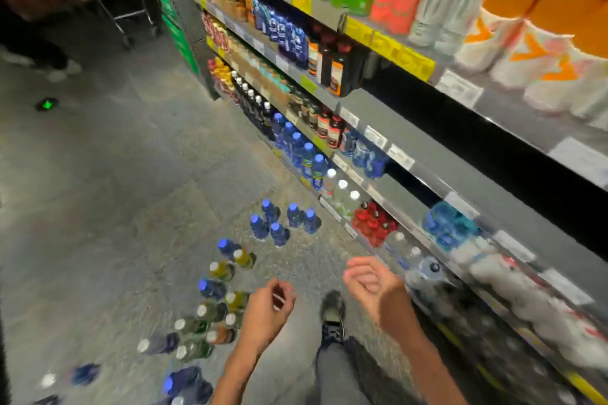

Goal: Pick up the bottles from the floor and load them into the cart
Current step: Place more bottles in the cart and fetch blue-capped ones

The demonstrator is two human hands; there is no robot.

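Note:
Several bottles stand upright on the tiled floor. A cluster of blue-capped blue bottles (282, 222) is nearest the shelf. A row of mixed bottles (217, 302) with white and blue caps, yellow, green and dark, runs toward the lower left. My left hand (269, 309) hangs just right of that row, fingers loosely curled, holding nothing. My right hand (370, 283) is raised beside the bottom shelf, fingers loosely curled and empty. A wire cart (128, 15) is far off at the upper left, blurred.
A tall shelf unit (378, 128) full of drinks lines the right side. My shoe (333, 316) and trouser leg are between my hands. Another person's feet (56, 71) are at the far left. A small green-lit object (47, 104) lies on the floor.

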